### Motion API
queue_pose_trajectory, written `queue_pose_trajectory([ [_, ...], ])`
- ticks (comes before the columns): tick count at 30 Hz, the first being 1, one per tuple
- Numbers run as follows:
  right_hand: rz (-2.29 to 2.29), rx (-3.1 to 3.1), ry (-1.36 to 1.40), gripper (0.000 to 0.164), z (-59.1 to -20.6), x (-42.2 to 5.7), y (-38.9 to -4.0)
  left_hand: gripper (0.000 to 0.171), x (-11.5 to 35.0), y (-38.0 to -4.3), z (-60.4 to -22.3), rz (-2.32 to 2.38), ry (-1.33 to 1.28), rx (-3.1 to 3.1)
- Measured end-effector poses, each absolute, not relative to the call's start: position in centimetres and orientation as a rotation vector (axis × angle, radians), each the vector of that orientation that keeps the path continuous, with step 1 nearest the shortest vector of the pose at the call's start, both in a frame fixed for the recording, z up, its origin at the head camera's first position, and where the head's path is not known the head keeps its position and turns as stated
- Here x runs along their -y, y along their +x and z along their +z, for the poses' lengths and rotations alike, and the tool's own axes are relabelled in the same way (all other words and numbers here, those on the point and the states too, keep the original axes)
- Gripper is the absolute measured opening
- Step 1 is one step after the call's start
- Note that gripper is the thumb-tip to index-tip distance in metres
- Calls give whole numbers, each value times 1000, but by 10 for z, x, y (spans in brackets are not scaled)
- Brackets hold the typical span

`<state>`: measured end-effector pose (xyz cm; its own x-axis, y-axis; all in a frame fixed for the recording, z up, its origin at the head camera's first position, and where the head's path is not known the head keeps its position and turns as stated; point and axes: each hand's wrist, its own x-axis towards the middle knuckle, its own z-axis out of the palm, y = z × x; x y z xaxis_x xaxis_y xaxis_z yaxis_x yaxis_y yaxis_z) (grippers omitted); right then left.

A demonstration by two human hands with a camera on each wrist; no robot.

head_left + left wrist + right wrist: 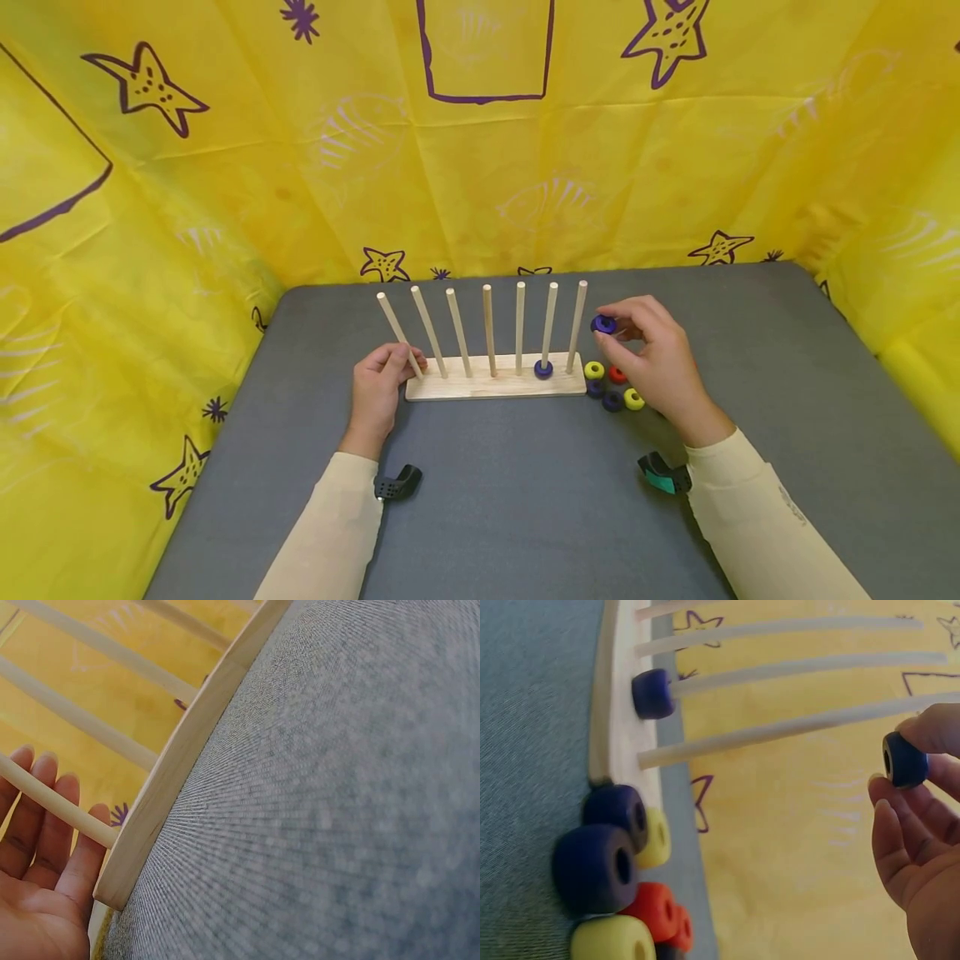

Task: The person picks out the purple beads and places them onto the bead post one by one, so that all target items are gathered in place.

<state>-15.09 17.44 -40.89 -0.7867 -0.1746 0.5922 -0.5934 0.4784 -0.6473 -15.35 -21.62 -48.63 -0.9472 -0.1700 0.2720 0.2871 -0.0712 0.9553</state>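
A wooden peg rack (495,385) with several upright pegs stands on the table. At its left end my left hand (378,383) holds the outermost peg (56,801), fingers behind it in the left wrist view. My right hand (656,358) pinches a dark blue ring bead (906,759) between thumb and fingers. This bead is raised beside the upper part of the rightmost peg (780,729), apart from it. Another blue bead (543,369) sits at the foot of the second peg from the right.
Loose beads lie by the rack's right end: a red one (617,374), yellow ones (633,399) and blue ones (612,402). Some are partly hidden. The grey table (510,500) meets a yellow patterned cloth (480,183) at the back and sides.
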Motion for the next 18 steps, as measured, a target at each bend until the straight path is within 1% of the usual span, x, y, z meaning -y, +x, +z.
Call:
queue_pose_trajectory([
  [18, 1253, 2113, 779, 39, -381, -166, -147, 31, 217, -155, -487, -2076, -145, 1915],
])
